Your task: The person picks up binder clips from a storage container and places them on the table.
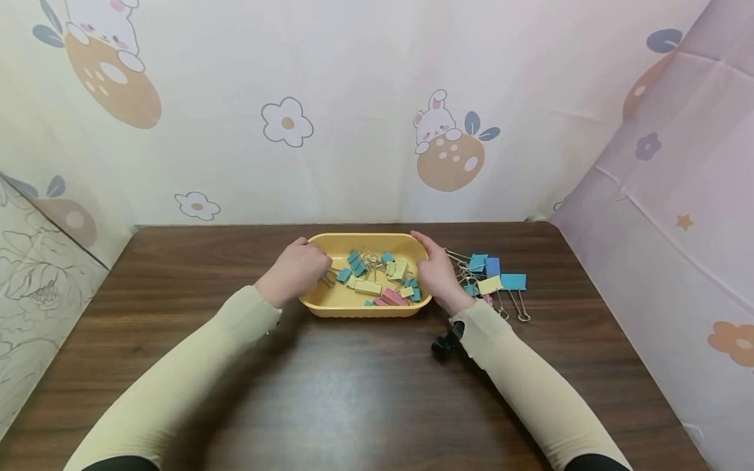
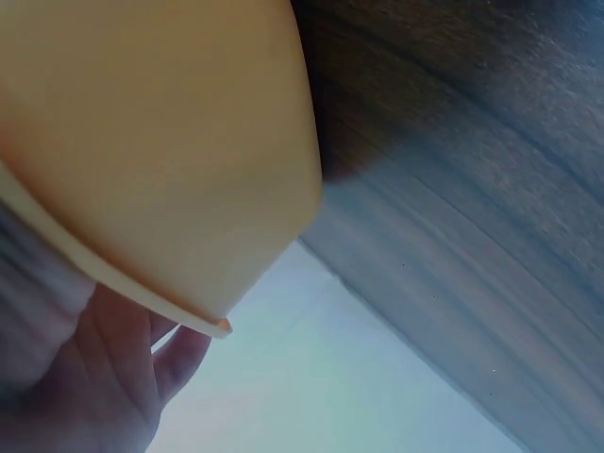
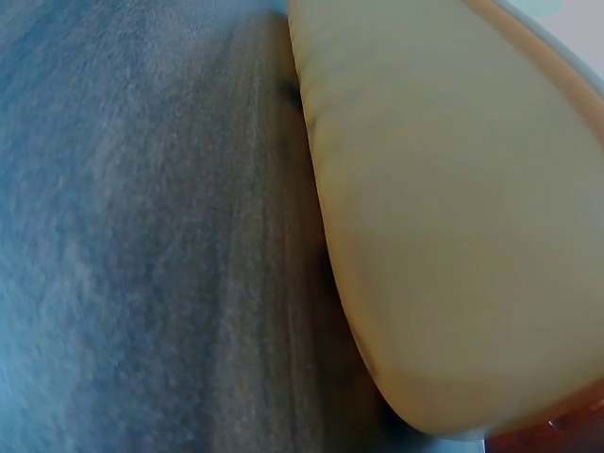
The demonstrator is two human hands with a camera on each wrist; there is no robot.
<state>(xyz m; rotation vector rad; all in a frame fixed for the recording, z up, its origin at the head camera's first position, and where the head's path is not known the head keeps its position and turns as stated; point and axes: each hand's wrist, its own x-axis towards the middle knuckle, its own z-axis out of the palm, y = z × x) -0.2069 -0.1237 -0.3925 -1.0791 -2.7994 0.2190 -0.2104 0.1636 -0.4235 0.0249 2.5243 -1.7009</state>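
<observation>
A yellow plastic tray [image 1: 353, 311] stands on the table, holding several small binder clips, among them a yellow clip [image 1: 368, 288] and a pink clip [image 1: 393, 297]. My left hand [image 1: 296, 269] grips its left end, fingers bent over the rim; some fingertips are hidden. Close to them inside lies a blue clip, partly covered. At the right end, my right hand [image 1: 438, 275] holds the rim, one digit extended along the back right corner. The left wrist view shows the tray's outer wall [image 2: 170, 142] and part of the left hand [image 2: 104, 368]. The right wrist view shows mostly tray wall [image 3: 453, 208].
Right of the tray, beside my right wrist, lies a heap of larger binder clips, including a light blue clip [image 1: 513, 282] and a yellow clip [image 1: 489, 285]. The brown wooden table [image 1: 336, 392] ends at a patterned curtain [image 1: 353, 163] behind.
</observation>
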